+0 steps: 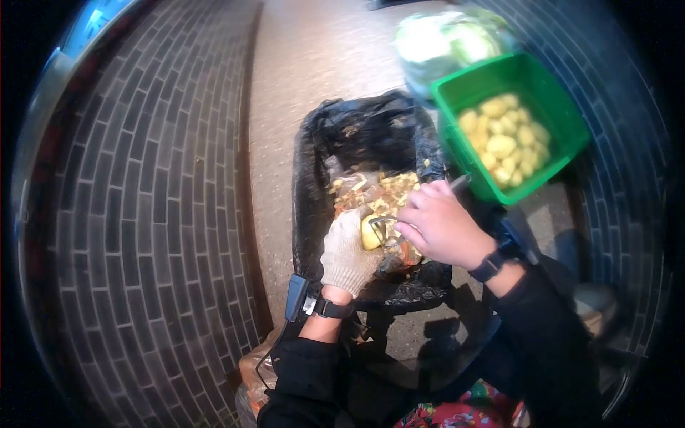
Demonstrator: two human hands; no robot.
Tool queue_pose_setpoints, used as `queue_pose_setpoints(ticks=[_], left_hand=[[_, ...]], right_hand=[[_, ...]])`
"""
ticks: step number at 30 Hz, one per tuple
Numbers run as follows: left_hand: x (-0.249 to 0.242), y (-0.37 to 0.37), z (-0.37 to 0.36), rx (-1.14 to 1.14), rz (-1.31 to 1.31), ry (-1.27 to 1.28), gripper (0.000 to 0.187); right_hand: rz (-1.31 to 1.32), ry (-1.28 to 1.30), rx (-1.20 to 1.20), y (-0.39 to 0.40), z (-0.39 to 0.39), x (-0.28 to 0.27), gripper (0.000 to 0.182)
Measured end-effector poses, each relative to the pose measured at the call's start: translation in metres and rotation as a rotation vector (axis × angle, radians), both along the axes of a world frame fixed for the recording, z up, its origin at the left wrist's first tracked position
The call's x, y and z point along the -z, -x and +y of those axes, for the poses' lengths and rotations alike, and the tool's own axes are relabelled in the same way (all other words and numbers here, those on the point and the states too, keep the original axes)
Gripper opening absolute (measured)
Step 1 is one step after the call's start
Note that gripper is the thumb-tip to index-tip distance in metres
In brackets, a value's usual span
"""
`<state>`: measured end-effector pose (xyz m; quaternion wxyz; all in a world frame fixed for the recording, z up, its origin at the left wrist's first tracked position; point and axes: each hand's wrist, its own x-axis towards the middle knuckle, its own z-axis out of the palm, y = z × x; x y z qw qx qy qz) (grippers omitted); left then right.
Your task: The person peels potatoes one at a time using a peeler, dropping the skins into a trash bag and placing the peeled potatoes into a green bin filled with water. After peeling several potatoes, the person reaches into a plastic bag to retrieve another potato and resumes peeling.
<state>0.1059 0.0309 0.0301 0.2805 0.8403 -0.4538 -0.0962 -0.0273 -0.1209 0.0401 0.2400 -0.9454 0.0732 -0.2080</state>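
Note:
My left hand (348,250), in a pale knitted glove, is closed around a peeled-looking yellow potato (371,234). Bare and closed, my right hand (441,220) grips a peeler (381,227), whose metal frame lies against the potato's right side. The far end of its handle sticks out past my fingers. Both hands are over a bin lined with a black plastic bag (303,185). Inside it, peelings (385,192) and scraps are heaped below the potato.
Right of the bin, a green crate (553,96) holds many yellow potatoes (503,146). Behind it is a blurred plastic bag (457,39) with pale green contents. Brick-patterned walls (164,178) rise on both sides. A bag (253,378) lies at the lower left.

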Motion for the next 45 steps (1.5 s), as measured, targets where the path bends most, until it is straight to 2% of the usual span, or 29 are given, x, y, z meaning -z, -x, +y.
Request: queue_pose_setpoints(ticks=[7,14,16,18,20,21,22,24,25,28,31,38,40,42,44,45], left_hand=[[-0.001,0.003,0.002,0.047,-0.194,0.013,0.047],[0.003,0.008,-0.005,-0.006,-0.213,-0.079,0.048],[-0.007,0.012,-0.005,-0.027,-0.102,-0.01,0.044],[-0.015,0.01,-0.009,0.005,-0.091,0.013,0.043],[-0.009,0.001,-0.006,0.064,-0.109,0.158,0.051],[-0.01,0.0,-0.005,0.028,-0.02,0.108,0.054],[-0.011,-0.003,-0.004,0.018,-0.017,0.104,0.054],[-0.013,-0.008,-0.003,0.018,0.173,0.152,0.052],[-0.005,-0.011,-0.001,0.002,0.334,0.169,0.058],[0.01,-0.015,0.001,-0.023,0.481,0.157,0.06],[0.011,-0.013,0.0,-0.048,0.484,0.101,0.058],[0.013,-0.008,-0.001,-0.026,0.448,0.101,0.054],[-0.001,-0.004,-0.001,0.001,0.569,0.092,0.052],[-0.01,-0.001,-0.002,0.02,0.536,0.111,0.052],[-0.008,-0.003,-0.001,0.091,0.314,0.221,0.052],[-0.006,-0.006,-0.001,0.08,0.313,0.222,0.052]], right_hand=[[-0.008,0.001,0.023,-0.005,0.012,-0.004,0.021],[0.062,-0.087,0.153,-0.005,0.005,0.012,0.022],[0.323,0.234,0.356,-0.001,-0.012,0.016,0.023],[0.233,0.199,0.416,0.003,-0.02,0.021,0.024],[0.126,0.011,0.313,0.002,-0.018,0.004,0.024],[0.125,-0.039,0.273,0.001,-0.015,-0.003,0.023],[0.129,-0.043,0.263,0.001,-0.012,-0.005,0.023],[0.114,-0.091,0.141,0.002,-0.007,-0.006,0.024],[0.084,-0.08,0.103,0.001,-0.006,-0.006,0.022],[0.038,-0.05,0.058,-0.003,-0.003,-0.004,0.022],[-0.063,-0.013,0.037,-0.005,0.001,-0.002,0.021],[-0.008,-0.093,0.129,-0.007,-0.007,0.017,0.019],[0.105,0.125,0.272,-0.009,-0.021,0.018,0.021],[0.119,0.052,0.306,-0.008,-0.023,0.017,0.024],[0.101,-0.079,0.248,-0.009,-0.02,0.008,0.025],[0.101,-0.079,0.237,-0.01,-0.018,0.004,0.025]])
